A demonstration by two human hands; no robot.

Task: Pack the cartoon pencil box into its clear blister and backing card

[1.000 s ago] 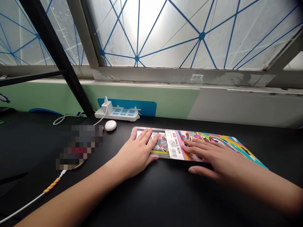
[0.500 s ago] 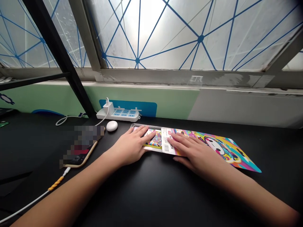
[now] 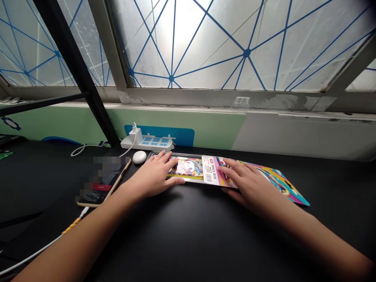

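Observation:
A flat, see-through pencil box (image 3: 185,167) with a colourful cartoon print lies on the black table. Over its right part sits a bright cardboard sleeve (image 3: 219,172) whose white label reads "PENCIL BOX". My left hand (image 3: 155,172) lies open across the box's left end, fingers stretched over the top and thumb along the near edge. On the sleeve rests my right hand (image 3: 245,178), its fingers spread flat and its thumb at the near edge. The sleeve's pointed, colourful end reaches out to the right beyond my right hand. Part of each thing is hidden beneath my hands.
A phone (image 3: 105,186) on a charging cable (image 3: 35,256) lies left of my left arm. Behind it are a round white case (image 3: 139,157) and a white power strip (image 3: 155,143) with a plug. A black metal post (image 3: 79,70) rises at the left, before the window.
My left hand has shifted left with the box, and more of the printed box shows between my hands. The sleeve's right tip appears further left. The view has tilted slightly.

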